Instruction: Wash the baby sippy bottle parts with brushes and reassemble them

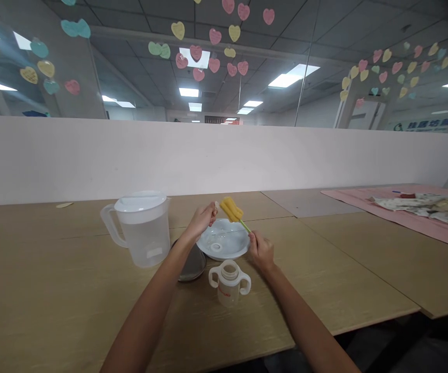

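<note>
My right hand grips the green handle of a yellow sponge brush, held over a white bowl. My left hand pinches a small pale part right beside the sponge head. A white ring lies inside the bowl. In front of the bowl stands an open two-handled baby bottle, with its top off.
A clear lidded pitcher stands left of the bowl. A dark round lid lies under my left forearm. A pink cloth with papers covers the table's far right. A white partition wall runs behind the wooden table.
</note>
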The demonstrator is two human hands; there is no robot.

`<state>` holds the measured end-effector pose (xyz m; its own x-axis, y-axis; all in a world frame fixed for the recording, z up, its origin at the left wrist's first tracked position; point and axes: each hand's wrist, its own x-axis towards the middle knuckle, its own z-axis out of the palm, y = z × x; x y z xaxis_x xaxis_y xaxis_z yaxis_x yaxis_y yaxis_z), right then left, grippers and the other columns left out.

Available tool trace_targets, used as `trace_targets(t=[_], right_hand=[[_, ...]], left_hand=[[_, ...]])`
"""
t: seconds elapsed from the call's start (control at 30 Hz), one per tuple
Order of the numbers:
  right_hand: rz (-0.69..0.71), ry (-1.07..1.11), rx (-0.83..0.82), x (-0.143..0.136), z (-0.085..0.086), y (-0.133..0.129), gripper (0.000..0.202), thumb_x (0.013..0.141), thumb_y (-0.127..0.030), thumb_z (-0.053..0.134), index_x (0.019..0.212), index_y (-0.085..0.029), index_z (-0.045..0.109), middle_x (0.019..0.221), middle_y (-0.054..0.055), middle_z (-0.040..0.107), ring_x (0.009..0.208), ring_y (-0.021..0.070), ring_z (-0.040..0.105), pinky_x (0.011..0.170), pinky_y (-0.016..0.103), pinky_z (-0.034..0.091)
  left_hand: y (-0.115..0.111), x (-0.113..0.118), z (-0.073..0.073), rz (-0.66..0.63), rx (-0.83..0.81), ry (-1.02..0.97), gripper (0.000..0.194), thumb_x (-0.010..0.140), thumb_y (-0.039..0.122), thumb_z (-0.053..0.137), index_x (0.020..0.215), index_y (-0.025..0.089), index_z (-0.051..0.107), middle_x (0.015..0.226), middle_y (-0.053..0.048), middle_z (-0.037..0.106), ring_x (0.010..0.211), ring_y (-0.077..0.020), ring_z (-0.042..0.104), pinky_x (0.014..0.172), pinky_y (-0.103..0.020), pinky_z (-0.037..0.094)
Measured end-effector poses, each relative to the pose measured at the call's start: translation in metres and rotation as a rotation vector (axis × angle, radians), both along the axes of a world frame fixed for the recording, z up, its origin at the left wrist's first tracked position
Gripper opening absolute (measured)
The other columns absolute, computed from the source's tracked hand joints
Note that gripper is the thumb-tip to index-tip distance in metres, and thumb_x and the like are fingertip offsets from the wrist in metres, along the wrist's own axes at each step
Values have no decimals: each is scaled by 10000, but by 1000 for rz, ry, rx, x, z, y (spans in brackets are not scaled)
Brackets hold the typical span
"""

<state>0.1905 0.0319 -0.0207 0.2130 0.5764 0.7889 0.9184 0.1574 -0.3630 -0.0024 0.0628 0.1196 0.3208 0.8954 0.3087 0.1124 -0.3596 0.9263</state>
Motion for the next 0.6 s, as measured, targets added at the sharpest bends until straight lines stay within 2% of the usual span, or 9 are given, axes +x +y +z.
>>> trace_targets(t=[0.1, 0.17, 0.23, 0.33, 0.43, 0.6], right_hand=[[-74, 29, -5, -1, -2, 2, 538, 930, -362, 154, 971, -103, 625, 647, 92, 622, 571, 159, 535, 581, 249, 368], [-125, 60, -10, -2, -2, 3, 523, 927, -332, 157, 1067, -79, 592, 716, 117, 642, 633, 180, 564, 621, 264, 395], [-112, 58, 2, -4, -1, 4, 496, 926, -311, 173, 1086, -79, 581, 806, 139, 654, 712, 192, 584, 673, 276, 419], [-15, -2, 34, -8, 1, 2, 442, 928, -285, 211, 1089, -112, 585, 910, 139, 655, 799, 189, 595, 736, 280, 437], [62, -60, 57, -12, 2, 0, 405, 926, -272, 250, 1105, -136, 588, 960, 127, 657, 858, 183, 601, 789, 278, 441], [110, -103, 94, -12, 3, -3, 372, 908, -274, 308, 997, -137, 642, 854, 111, 675, 764, 173, 608, 737, 269, 445]], left_hand=[[7, -3, 0, -9, -74, -104, 311, 795, 427, 470, 622, 169, 488, 463, 72, 337, 419, -62, 319, 467, -201, 300], [12, -5, 0, 0, -98, -178, 252, 770, 389, 521, 664, 160, 519, 500, 61, 395, 449, -64, 374, 496, -198, 346], [17, -6, 0, 24, -101, -230, 212, 752, 357, 558, 707, 150, 549, 569, 33, 483, 528, -76, 464, 576, -208, 413], [22, -5, -2, 38, -124, -335, 172, 712, 286, 628, 798, 141, 590, 720, -14, 597, 694, -104, 569, 737, -251, 464], [24, -2, -5, -25, -150, -421, 181, 681, 213, 670, 840, 137, 624, 847, -44, 657, 824, -128, 607, 844, -281, 459], [18, 1, 1, -157, -299, -595, 95, 711, 125, 641, 805, 125, 648, 895, -65, 676, 862, -129, 630, 872, -260, 470]])
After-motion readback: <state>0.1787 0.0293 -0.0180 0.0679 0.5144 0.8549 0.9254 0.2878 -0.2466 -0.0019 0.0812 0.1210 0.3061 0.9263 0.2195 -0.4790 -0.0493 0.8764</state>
